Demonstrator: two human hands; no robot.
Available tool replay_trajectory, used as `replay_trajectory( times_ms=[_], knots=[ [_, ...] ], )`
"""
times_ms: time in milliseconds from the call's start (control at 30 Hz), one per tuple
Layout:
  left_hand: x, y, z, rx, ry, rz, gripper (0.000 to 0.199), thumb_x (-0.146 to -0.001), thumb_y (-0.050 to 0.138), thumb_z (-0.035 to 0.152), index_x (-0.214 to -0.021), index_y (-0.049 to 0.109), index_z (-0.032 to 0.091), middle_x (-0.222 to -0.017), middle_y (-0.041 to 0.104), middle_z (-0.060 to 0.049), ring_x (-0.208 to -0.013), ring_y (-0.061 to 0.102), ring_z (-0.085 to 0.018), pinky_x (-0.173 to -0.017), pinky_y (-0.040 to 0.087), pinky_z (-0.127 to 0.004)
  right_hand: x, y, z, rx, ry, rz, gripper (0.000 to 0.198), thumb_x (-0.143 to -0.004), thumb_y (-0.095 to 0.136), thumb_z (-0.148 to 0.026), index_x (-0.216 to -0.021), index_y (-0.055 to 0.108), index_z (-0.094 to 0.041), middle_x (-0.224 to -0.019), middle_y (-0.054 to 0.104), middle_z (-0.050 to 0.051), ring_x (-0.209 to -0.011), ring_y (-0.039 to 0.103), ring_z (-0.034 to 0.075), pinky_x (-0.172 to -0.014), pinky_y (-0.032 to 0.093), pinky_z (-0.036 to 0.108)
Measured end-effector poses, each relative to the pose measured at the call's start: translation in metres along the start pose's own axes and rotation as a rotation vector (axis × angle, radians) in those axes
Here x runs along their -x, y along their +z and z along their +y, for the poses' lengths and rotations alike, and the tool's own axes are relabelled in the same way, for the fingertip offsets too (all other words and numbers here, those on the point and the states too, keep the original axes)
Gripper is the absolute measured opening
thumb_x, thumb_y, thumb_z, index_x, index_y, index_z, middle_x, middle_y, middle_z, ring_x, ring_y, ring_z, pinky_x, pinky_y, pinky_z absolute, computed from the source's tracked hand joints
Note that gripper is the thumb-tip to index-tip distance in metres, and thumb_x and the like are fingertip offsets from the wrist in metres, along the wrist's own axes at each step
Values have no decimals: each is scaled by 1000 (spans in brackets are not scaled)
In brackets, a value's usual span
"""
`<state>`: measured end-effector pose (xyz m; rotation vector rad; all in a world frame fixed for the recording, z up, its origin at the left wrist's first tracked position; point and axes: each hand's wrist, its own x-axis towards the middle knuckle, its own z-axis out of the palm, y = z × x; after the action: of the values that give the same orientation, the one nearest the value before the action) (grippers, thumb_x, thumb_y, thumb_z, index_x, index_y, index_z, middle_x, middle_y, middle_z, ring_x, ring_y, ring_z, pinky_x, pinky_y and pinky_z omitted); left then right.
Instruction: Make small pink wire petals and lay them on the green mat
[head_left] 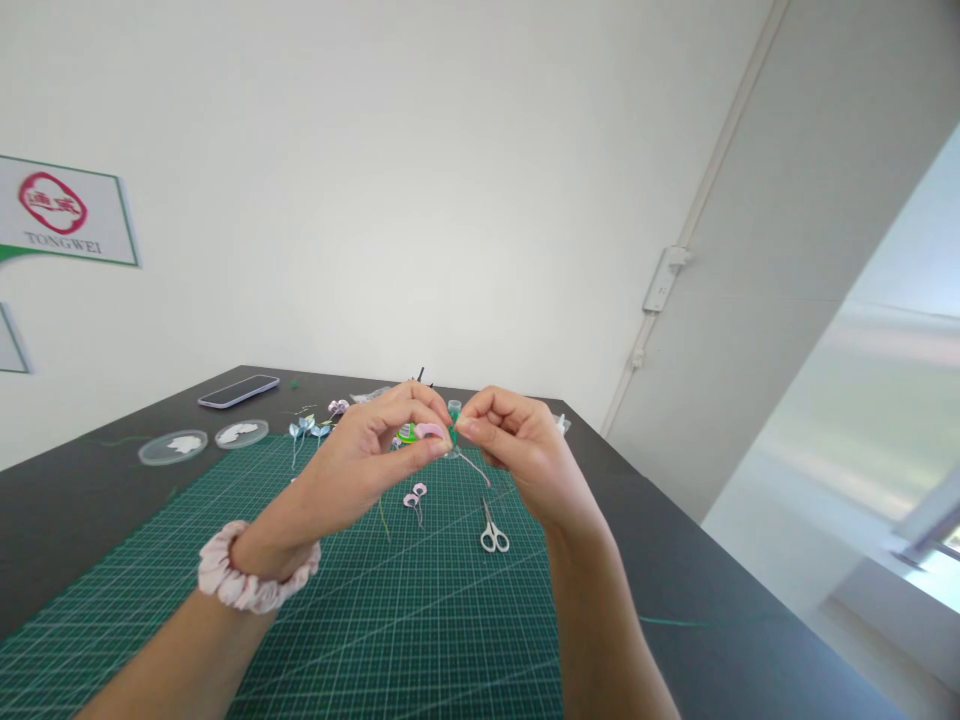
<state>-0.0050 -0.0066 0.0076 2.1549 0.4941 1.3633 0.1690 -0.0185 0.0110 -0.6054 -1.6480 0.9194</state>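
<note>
Left hand (pixel 397 432): pinching pink piece (pixel 429 430); tight squeezing could crease it. Right hand (pixel 519 440): fingertips together, contents unclear. Scissors (pixel 488 541): five o'clock from hands.

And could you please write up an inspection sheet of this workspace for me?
Surface: dark table, bearing a green gridded cutting mat.
Job's things: pink piece, held; thin pink strand close by.
Clutter: white-handled scissors, small pink flowers on stems, two shallow dishes with white pieces, phone.
Grip: left hand pinches the pink piece; right hand has its fingertips together, contents too small to tell.
Cables: nothing seen loose.
Surroundings: white wall, TONGWEI sign, wall socket strip.
</note>
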Motion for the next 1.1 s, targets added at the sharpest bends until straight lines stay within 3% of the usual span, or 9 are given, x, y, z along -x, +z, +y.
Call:
replay_trajectory(
  times_ms=[300,733,867,1000,1100],
  knots=[
    [2,5,-5,211,-67,145,13,-84,61,22,-71,62,20,-88,56,-1,-75,53,-12,-69,49,-26,-10,16,15,-455,189,-75,24,-73,71,-34,-68,54,-19,-46,29,-12,-42,15,5,-41,12,21],
    [1,10,-6,-261,124,410,14,-86,53,17,-73,54,20,-82,59,-1,-79,55,-15,-77,46,-33,-10,42,24,-514,219,8,25,-73,67,-34,-70,46,-21,-46,30,-12,-42,16,6,-41,13,21],
    [1,9,-6,-305,138,448,14,-86,53,15,-73,53,20,-82,59,-1,-80,56,-15,-75,46,-33,-6,50,25,-309,147,51,22,-78,59,-35,-69,44,-22,-49,32,-11,-42,20,7,-41,16,22],
    [-1,6,-8,-388,167,490,14,-86,53,12,-74,54,19,-82,60,-1,-80,57,-15,-74,47,-31,1,54,24,188,-54,149,19,-86,50,-25,-69,42,-22,-53,34,-9,-46,27,8,-45,19,24],
    [-1,4,-11,-512,215,480,14,-87,53,12,-75,55,19,-83,61,-2,-80,58,-15,-74,48,-31,5,53,18,519,-125,150,19,-89,44,-19,-70,41,-22,-53,34,-8,-46,30,9,-47,18,25]
  ],
)
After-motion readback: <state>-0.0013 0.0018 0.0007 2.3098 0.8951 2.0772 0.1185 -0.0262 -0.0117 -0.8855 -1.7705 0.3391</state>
